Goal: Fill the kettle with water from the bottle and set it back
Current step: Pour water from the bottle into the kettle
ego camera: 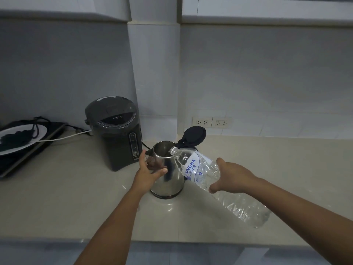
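A steel kettle [172, 180] stands on the beige counter [76, 197] with its black lid [194, 136] flipped up and its mouth open. My left hand [148, 173] rests against the kettle's left side, fingers spread around the body. My right hand [233, 178] grips the middle of a clear plastic water bottle [202, 169] with a blue and white label. The bottle is tilted, uncapped neck down and left, its mouth at the kettle's rim. Water shows inside the bottle.
A dark grey electric water dispenser [116, 131] stands just left of the kettle, with a white cable running left. A black induction hob [28, 150] with a white plate on it sits at far left. Wall sockets [212, 122] are behind the kettle.
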The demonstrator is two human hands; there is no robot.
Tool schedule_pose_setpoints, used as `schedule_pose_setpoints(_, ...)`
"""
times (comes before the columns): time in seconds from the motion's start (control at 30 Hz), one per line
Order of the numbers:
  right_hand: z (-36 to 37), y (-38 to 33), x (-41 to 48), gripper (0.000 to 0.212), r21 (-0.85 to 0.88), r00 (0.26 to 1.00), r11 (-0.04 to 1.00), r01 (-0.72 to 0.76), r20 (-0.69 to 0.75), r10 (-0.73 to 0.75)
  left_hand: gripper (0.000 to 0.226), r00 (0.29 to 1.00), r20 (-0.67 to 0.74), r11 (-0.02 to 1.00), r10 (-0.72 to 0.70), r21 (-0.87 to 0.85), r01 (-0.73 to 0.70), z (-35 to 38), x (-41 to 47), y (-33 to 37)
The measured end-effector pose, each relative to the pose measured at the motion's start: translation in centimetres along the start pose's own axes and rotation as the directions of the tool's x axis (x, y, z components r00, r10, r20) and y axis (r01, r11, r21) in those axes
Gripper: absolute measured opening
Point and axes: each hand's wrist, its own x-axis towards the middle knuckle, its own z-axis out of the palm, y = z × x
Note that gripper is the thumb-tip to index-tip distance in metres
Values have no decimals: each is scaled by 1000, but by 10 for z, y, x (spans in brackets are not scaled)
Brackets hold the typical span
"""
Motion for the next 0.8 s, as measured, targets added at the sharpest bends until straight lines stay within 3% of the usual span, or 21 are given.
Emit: schedule_pose_setpoints(0.8, -11, 4, 7, 65, -117, 1000, 993, 20, 9, -20, 115, 1000, -11, 1000, -2, 29, 2, -1, 4, -5)
